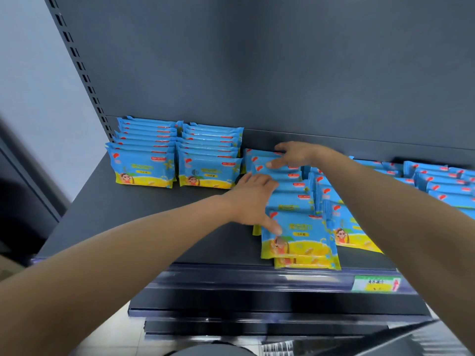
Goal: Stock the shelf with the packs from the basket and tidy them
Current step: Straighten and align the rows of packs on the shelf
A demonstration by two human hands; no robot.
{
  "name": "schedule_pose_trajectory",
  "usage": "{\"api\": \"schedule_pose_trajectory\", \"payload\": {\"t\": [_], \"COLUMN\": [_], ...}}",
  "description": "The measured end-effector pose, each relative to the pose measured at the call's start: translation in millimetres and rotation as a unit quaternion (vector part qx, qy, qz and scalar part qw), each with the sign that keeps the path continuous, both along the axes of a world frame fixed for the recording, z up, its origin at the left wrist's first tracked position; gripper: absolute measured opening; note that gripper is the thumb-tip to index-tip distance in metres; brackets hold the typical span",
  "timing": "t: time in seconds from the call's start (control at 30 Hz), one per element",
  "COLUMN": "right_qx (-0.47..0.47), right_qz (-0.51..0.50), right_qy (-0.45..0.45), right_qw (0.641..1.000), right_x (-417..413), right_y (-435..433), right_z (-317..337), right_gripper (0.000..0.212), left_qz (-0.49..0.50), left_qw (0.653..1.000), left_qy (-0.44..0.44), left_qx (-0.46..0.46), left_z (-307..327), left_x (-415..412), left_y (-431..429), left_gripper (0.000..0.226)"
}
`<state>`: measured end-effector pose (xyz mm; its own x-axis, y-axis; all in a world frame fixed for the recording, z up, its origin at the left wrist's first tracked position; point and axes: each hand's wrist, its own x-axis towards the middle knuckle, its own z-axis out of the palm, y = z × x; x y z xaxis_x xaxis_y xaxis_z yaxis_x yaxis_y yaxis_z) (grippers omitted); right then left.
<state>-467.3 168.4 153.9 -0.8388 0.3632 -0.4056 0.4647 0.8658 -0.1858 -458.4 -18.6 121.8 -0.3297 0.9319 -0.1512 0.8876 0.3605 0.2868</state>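
Midway along the shelf (141,196), a leaning row of packs (290,201) is steadied: left hand (253,199) flat-fingered against its flank, right hand (290,155) outstretched on the rear. Light, slippery film wrappers likely favour pressing ends over pinching.

Left hand (253,199) and right hand (293,155) lie flat on a leaning row of blue packs (298,227); two neat rows (144,160) stand left of it.

Blurred price label (375,283) and pale floor tiles (110,337).
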Motion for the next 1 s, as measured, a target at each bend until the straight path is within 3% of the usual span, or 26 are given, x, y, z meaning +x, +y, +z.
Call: {"api": "schedule_pose_trajectory", "payload": {"t": [0.17,0.4,0.5,0.7,0.77,0.9,1.0], "right_qx": [0.015,0.025,0.029,-0.015,-0.037,-0.036,-0.031], "right_qz": [0.017,0.058,0.080,0.087,0.086,0.089,0.089], "right_qy": [-0.037,-0.087,-0.106,-0.114,-0.120,-0.131,-0.134], "right_qw": [0.999,0.994,0.991,0.990,0.988,0.987,0.986], "right_x": [-8,-25,-30,-30,-28,-26,-27], "right_y": [7,14,15,14,15,13,11], "right_z": [-5,-6,-8,-6,-6,-8,-7], "right_gripper": [0.092,0.081,0.071,0.063,0.064,0.061,0.061], "left_qz": [0.052,0.018,-0.037,-0.071,-0.052,0.058,0.107], "left_qw": [0.998,1.000,0.999,0.997,0.997,0.983,0.977], "left_qy": [-0.022,-0.012,0.016,-0.025,-0.043,-0.170,-0.179], "left_qx": [0.029,-0.014,0.021,-0.022,-0.027,0.030,0.049], "left_z": [9,2,-2,1,3,7,4], "left_x": [-3,15,16,15,14,14,17], "left_y": [4,15,15,17,16,7,2], "left_gripper": [0.079,0.098,0.078,0.043,0.038,0.038,0.036]}}
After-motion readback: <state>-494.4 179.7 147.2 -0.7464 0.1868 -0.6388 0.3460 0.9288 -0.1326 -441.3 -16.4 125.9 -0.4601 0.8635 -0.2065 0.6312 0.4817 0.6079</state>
